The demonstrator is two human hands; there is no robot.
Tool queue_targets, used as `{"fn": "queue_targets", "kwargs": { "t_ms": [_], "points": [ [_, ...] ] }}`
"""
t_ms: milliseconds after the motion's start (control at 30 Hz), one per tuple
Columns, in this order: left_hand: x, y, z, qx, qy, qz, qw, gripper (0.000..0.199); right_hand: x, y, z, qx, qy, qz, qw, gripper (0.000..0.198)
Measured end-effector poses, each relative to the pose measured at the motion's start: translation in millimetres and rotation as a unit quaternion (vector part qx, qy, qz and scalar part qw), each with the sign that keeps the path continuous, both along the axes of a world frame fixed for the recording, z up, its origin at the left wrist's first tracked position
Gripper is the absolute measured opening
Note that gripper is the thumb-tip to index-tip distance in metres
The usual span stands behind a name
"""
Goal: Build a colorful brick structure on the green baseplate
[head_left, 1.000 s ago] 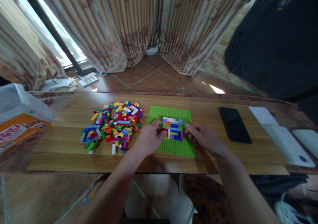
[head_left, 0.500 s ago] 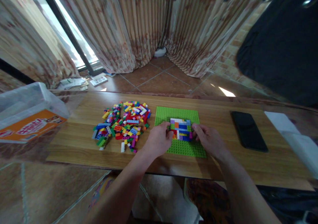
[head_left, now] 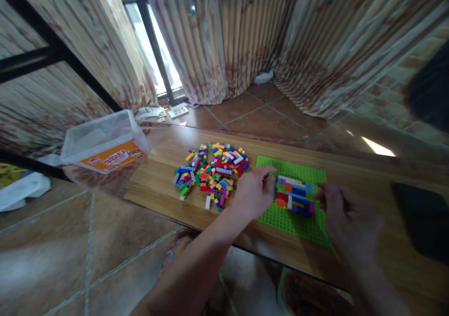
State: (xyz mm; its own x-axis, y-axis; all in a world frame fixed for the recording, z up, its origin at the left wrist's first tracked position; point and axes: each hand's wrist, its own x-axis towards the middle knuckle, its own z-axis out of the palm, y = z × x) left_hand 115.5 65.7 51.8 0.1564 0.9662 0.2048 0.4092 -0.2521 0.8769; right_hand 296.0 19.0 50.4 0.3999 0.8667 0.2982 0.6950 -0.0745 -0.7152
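A block of multicoloured toy bricks (head_left: 295, 192) stands on a green studded baseplate (head_left: 280, 222). My left hand (head_left: 254, 192) hovers over the plate's left edge, its fingers loosely curled and apart, with nothing seen in them. On the other side, my right hand (head_left: 345, 213) is somewhat blurred. Its fingers reach toward the block's right side and look parted, without a visible piece. Both hands are apart from the block. Left of my left hand spreads a pile of loose bricks (head_left: 213, 170) in many colours.
The wooden table (head_left: 154, 175) carries everything. A clear plastic box (head_left: 105, 140) with an orange label stands at its left end. A dark phone-like slab (head_left: 423, 218) lies at the right. Beyond the table are papers (head_left: 150, 113) on the tiled floor and long curtains (head_left: 224, 49).
Both hands have drawn back from the sides of the brick block, which stays on the baseplate. The head view has swung left, so the table appears shifted right and tilted.
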Motion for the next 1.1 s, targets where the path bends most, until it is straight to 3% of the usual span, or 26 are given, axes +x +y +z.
{"fn": "queue_targets", "kwargs": {
  "t_ms": [100, 200, 333, 433, 567, 767, 900, 1100],
  "points": [
    [-13, 7, 0.7, 0.017, -0.083, 0.044, 0.995, 0.023, -27, -4, -7, 0.026, -0.019, 0.114, 0.993, 0.032],
    [-30, 18, 1.7, 0.015, -0.123, 0.094, 0.988, 0.024, -54, -5, -14, 0.061, -0.068, 0.231, 0.969, 0.024],
    [-55, 30, 10.5, -0.015, -0.195, 0.172, 0.965, 0.019, -84, 2, -20, 0.039, -0.043, 0.310, 0.949, 0.022],
    [-69, 32, 19.0, -0.041, -0.271, 0.216, 0.937, 0.015, -104, 10, -24, 0.023, -0.047, 0.321, 0.946, 0.024],
    [-82, 29, 24.8, -0.039, -0.306, 0.216, 0.926, 0.014, -128, 20, -27, 0.010, -0.072, 0.322, 0.944, 0.031],
    [-91, 26, 26.2, -0.040, -0.311, 0.207, 0.927, 0.013, -152, 31, -32, -0.026, -0.093, 0.313, 0.945, 0.029],
    [-93, 27, 26.0, -0.048, -0.324, 0.201, 0.923, 0.014, -155, 33, -34, -0.050, -0.050, 0.292, 0.954, 0.020],
    [-93, 27, 21.5, -0.060, -0.285, 0.172, 0.941, 0.007, -151, 32, -28, -0.007, 0.048, 0.289, 0.956, 0.009]
  ]
}}
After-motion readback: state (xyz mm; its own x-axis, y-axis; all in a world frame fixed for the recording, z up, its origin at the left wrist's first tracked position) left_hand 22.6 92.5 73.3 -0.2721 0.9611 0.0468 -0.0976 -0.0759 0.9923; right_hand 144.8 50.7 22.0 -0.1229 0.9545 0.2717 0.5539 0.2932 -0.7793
